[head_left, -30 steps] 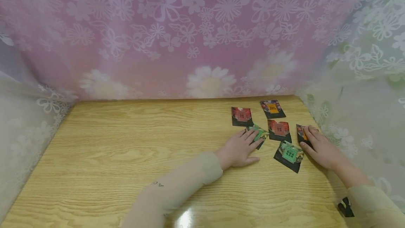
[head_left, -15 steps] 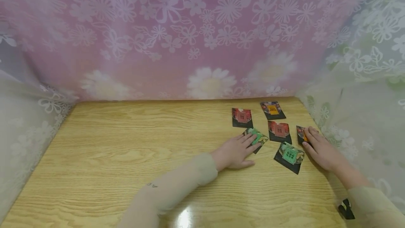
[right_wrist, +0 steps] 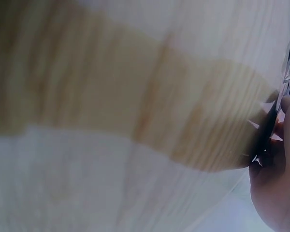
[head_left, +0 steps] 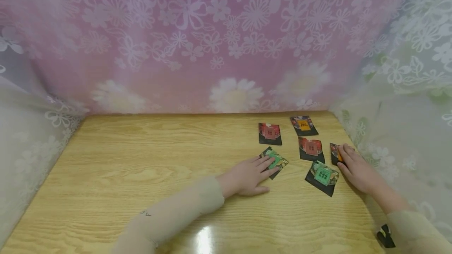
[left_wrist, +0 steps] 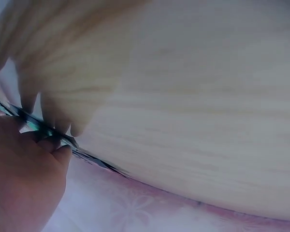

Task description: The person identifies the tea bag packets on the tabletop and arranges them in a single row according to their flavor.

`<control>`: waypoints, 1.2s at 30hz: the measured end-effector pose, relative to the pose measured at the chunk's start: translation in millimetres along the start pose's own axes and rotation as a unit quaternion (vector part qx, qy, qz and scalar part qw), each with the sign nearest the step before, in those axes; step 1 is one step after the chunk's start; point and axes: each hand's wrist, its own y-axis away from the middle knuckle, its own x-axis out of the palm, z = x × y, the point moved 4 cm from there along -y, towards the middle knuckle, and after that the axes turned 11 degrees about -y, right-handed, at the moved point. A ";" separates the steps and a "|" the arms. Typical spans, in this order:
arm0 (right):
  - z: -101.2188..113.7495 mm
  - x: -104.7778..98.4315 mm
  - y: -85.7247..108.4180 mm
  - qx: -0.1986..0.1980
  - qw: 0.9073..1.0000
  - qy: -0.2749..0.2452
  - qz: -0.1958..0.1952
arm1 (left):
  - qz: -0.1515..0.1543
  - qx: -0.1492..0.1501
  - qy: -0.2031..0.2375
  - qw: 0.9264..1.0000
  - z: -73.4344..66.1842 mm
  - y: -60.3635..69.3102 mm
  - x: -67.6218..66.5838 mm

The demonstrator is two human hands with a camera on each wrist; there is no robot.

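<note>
My left hand [head_left: 248,175] rests flat with spread, straight fingers on a green-and-black packet [head_left: 281,163], which lies tilted on the table. At the right edge my right hand [head_left: 360,169] lies over an orange-and-black packet [head_left: 334,154], its fingers covering most of it. Between the hands sits another green packet [head_left: 323,177], and just behind that one a red packet [head_left: 311,149]. In the left wrist view the left hand [left_wrist: 29,174] has its fingertips on the packet; in the right wrist view the right hand [right_wrist: 280,179] touches a dark packet edge [right_wrist: 267,128].
A second red packet [head_left: 270,133] and a second orange packet [head_left: 303,125] lie toward the back of the wooden table [head_left: 141,160]. A pink floral curtain [head_left: 159,50] hangs behind, with pale curtains at both sides. A small black object [head_left: 385,236] is near the right sleeve.
The left hand has slid left and slightly nearer, dragging the green packet away from the others. The right hand stays over the orange packet. The view has shifted slightly.
</note>
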 end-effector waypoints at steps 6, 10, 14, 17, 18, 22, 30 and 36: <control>2.2 1.5 1.9 -0.010 1.000 0.010 -0.007 | -0.009 -0.007 0.023 1.000 9.9 26.5 10.7; 2.8 2.7 3.0 -0.008 1.000 0.009 -0.009 | -0.003 -0.022 0.052 0.998 20.3 46.6 19.5; 2.6 3.5 3.6 -0.009 1.000 0.008 -0.011 | 0.002 -0.049 0.091 0.995 34.4 68.6 29.6; 1.2 4.4 3.9 -0.014 1.000 0.008 -0.014 | 0.005 -0.075 0.110 0.991 47.1 85.9 36.6; 0.7 4.5 3.8 -0.016 1.000 0.007 -0.016 | 0.006 -0.084 0.113 0.990 51.5 91.7 38.9; -1.4 4.5 3.3 -0.025 0.999 0.011 -0.025 | 0.001 -0.118 0.129 0.985 69.3 115.7 49.0; -0.8 3.2 2.1 -0.014 1.000 0.014 -0.012 | -0.021 -0.178 0.155 0.971 97.8 167.1 71.2; 1.1 1.6 2.6 -0.012 1.000 0.009 -0.011 | -0.044 -0.214 0.152 0.964 112.7 196.3 84.9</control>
